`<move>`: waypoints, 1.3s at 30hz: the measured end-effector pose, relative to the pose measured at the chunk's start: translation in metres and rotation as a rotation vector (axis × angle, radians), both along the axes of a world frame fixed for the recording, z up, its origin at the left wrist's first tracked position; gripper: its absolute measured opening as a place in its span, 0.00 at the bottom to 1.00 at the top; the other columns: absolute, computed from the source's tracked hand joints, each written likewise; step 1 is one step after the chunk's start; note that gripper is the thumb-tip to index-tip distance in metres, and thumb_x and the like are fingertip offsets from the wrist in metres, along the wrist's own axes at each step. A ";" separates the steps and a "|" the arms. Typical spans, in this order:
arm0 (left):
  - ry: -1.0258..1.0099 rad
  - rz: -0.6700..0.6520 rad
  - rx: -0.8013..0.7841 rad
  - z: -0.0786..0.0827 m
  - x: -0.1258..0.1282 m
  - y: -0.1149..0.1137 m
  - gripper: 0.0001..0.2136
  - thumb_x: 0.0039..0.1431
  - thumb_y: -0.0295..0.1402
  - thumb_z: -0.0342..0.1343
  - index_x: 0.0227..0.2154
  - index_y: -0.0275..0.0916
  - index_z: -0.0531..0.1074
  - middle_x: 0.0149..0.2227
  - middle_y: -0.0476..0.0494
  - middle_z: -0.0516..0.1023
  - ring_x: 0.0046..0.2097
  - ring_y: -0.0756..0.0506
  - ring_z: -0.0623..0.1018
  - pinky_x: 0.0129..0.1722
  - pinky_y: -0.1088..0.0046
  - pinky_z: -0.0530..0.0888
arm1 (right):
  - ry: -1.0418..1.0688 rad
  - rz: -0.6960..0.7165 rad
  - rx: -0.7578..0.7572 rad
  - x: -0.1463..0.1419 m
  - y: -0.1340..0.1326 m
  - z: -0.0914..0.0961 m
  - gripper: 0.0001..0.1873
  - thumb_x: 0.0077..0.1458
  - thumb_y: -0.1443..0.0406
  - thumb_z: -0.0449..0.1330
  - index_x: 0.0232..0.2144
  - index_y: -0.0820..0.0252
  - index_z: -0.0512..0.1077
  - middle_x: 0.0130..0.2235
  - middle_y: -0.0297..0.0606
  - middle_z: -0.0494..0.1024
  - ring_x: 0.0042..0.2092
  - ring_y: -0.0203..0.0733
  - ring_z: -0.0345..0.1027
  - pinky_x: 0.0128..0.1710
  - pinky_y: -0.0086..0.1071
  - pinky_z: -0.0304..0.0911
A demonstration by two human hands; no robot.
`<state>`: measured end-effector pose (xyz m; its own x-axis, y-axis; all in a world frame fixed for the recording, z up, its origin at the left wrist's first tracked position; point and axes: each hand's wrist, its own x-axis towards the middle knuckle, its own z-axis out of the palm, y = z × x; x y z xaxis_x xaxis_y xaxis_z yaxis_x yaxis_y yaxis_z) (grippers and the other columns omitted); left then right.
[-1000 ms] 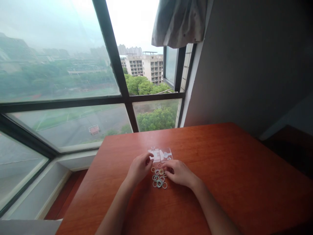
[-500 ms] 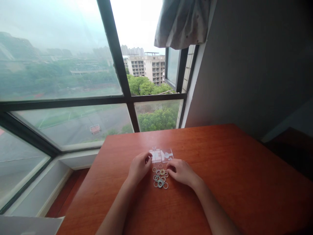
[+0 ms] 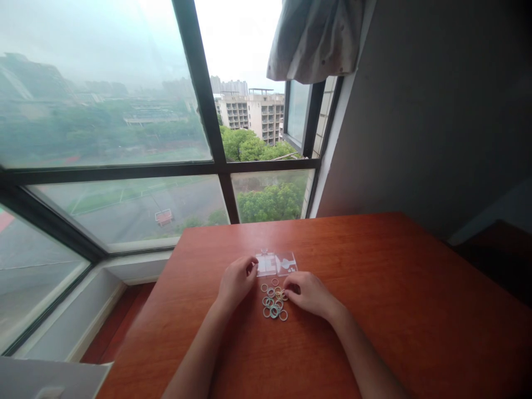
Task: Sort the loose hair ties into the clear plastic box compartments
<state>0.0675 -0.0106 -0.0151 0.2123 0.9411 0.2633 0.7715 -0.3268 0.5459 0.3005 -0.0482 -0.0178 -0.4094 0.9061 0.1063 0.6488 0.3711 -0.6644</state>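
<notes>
Beside right hand, small rings

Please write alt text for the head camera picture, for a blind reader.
On a red-brown table, a left hand rests by a clear plastic packet and a right hand touches a small pile of coloured rings. Beyond the table, a large window shows trees and buildings.

I see a loose cluster of small rings, pale blue, yellow and pinkish, lying flat and partly overlapping on the table. Just beyond them, a clear plastic packet lies flat.
</notes>
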 end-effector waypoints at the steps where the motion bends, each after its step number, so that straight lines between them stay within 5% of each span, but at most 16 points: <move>1: -0.005 -0.001 0.004 0.001 0.000 0.000 0.08 0.59 0.32 0.50 0.35 0.40 0.74 0.32 0.46 0.77 0.33 0.47 0.74 0.35 0.73 0.68 | 0.020 -0.010 0.008 0.000 0.001 -0.001 0.04 0.51 0.69 0.60 0.28 0.57 0.75 0.29 0.32 0.76 0.31 0.36 0.66 0.31 0.27 0.57; 13: -0.183 -0.290 -0.062 0.021 0.038 -0.022 0.08 0.60 0.33 0.50 0.32 0.38 0.74 0.26 0.49 0.73 0.28 0.51 0.70 0.29 0.77 0.65 | 0.291 -0.163 0.138 -0.009 0.003 0.003 0.05 0.56 0.66 0.59 0.29 0.59 0.74 0.29 0.35 0.75 0.28 0.36 0.64 0.28 0.28 0.58; 18: -0.191 -0.301 -0.073 0.021 0.040 -0.024 0.08 0.60 0.33 0.51 0.31 0.38 0.74 0.27 0.47 0.74 0.29 0.50 0.71 0.30 0.77 0.66 | 0.319 -0.189 0.143 -0.012 0.002 0.003 0.05 0.56 0.65 0.59 0.30 0.59 0.73 0.29 0.35 0.75 0.29 0.36 0.65 0.29 0.28 0.59; 23: -0.241 -0.229 -0.042 0.016 0.030 -0.016 0.07 0.59 0.33 0.52 0.31 0.38 0.74 0.28 0.47 0.74 0.28 0.51 0.71 0.30 0.76 0.67 | 0.293 -0.199 0.142 -0.012 0.003 0.000 0.05 0.56 0.66 0.58 0.30 0.59 0.74 0.30 0.36 0.76 0.30 0.37 0.66 0.30 0.29 0.60; 30: -0.270 0.055 0.063 -0.002 0.004 0.009 0.10 0.58 0.38 0.53 0.31 0.37 0.75 0.29 0.46 0.76 0.29 0.50 0.72 0.30 0.75 0.69 | 0.189 -0.174 0.120 -0.013 0.003 -0.004 0.05 0.54 0.69 0.58 0.30 0.58 0.74 0.31 0.36 0.78 0.31 0.38 0.68 0.33 0.29 0.61; 39: -0.267 0.086 0.070 -0.019 0.003 0.020 0.11 0.58 0.38 0.52 0.32 0.37 0.75 0.29 0.46 0.75 0.28 0.50 0.71 0.30 0.76 0.68 | -0.027 -0.148 0.052 -0.013 0.000 -0.003 0.05 0.55 0.67 0.59 0.29 0.57 0.74 0.30 0.34 0.77 0.32 0.37 0.68 0.32 0.28 0.57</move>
